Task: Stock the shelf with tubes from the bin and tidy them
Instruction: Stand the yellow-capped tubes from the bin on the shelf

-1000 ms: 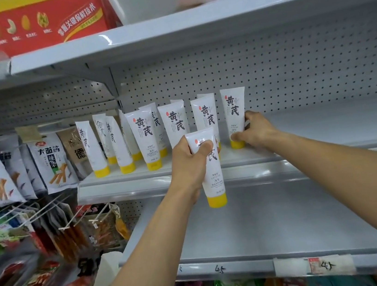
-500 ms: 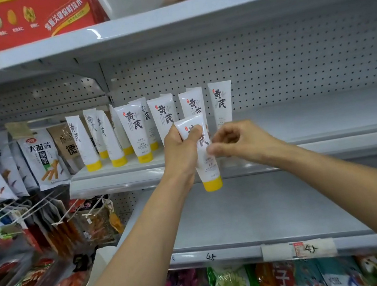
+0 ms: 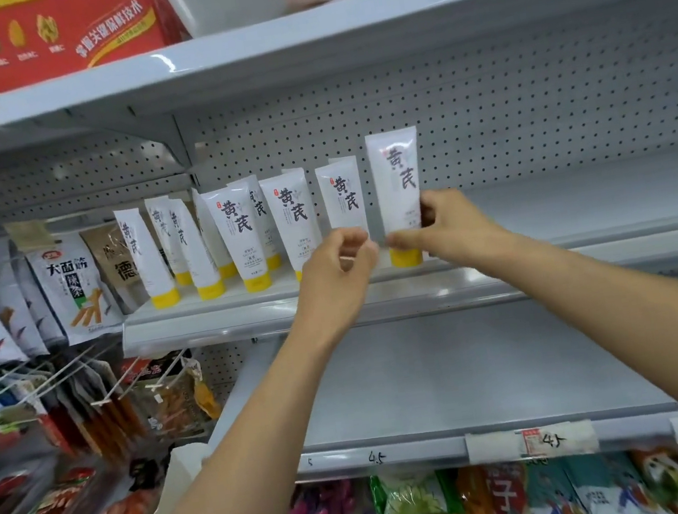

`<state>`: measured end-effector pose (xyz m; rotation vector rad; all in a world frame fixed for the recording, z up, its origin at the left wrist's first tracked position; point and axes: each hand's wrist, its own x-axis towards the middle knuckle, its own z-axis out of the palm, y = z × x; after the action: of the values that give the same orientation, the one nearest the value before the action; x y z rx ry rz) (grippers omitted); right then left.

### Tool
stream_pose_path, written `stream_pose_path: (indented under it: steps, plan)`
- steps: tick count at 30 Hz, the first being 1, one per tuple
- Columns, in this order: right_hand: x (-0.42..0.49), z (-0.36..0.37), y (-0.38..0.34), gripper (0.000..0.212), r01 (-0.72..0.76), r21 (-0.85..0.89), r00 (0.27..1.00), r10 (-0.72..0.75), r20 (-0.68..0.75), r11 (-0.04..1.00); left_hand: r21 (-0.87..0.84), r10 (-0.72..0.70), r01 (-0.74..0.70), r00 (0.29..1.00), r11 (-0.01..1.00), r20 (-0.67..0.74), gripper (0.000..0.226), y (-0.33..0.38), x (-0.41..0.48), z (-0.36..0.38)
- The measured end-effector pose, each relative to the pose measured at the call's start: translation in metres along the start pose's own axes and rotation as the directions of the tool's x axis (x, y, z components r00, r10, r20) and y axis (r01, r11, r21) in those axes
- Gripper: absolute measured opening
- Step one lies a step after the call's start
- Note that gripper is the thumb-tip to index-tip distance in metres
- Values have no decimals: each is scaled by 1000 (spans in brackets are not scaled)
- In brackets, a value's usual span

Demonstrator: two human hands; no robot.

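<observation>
A row of white tubes with yellow caps (image 3: 234, 236) stands on the left part of the middle shelf (image 3: 584, 213). My right hand (image 3: 451, 228) grips the lower body of one more tube (image 3: 398, 178), held upright at the row's right end with its cap at the shelf's front. My left hand (image 3: 337, 270) hovers just left of it, fingers loosely curled and holding nothing. It covers the cap of the neighbouring tube (image 3: 344, 199). The bin is out of sight.
Bare shelf runs to the right of the tubes, and the shelf below (image 3: 453, 371) is bare too. Snack packets (image 3: 71, 285) hang at the left. A red carton (image 3: 36, 33) sits on the top shelf, and packets (image 3: 535, 490) fill the bottom row.
The tube passed from my left hand to my right hand and rose to the row's right end. My left hand let go and stayed beside it.
</observation>
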<state>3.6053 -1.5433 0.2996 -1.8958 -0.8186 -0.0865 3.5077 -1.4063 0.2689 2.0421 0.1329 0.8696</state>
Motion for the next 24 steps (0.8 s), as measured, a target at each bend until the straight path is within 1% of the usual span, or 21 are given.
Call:
stream_pose_path:
  steps: [2,4,6,8,11,15,24]
  plan:
    - [11,-3,4,38,-22,3,999,22,-38,1000,185,59,-72,996,980,71,18,-10,-3,-1]
    - [20,-3,8,40,-52,15,998,52,-45,999,342,76,-118,988,932,131,19,-16,-7,-1]
    - [25,0,13,38,-64,-3,998,64,-30,998,443,61,-130,984,887,165,21,-18,-10,-2]
    - [28,5,18,35,-78,-47,997,77,-21,996,494,33,-125,981,860,191,22,-19,-12,-3]
    - [30,10,23,31,-99,-79,995,98,-18,992,530,4,-118,978,840,210,22,-20,-13,-4]
    - [33,11,27,32,-117,-77,993,116,-15,990,533,-17,-99,978,841,208,21,-24,-14,-4]
    - [30,15,22,17,-114,-173,993,117,11,978,526,-60,-26,987,850,147,19,-25,-18,-3]
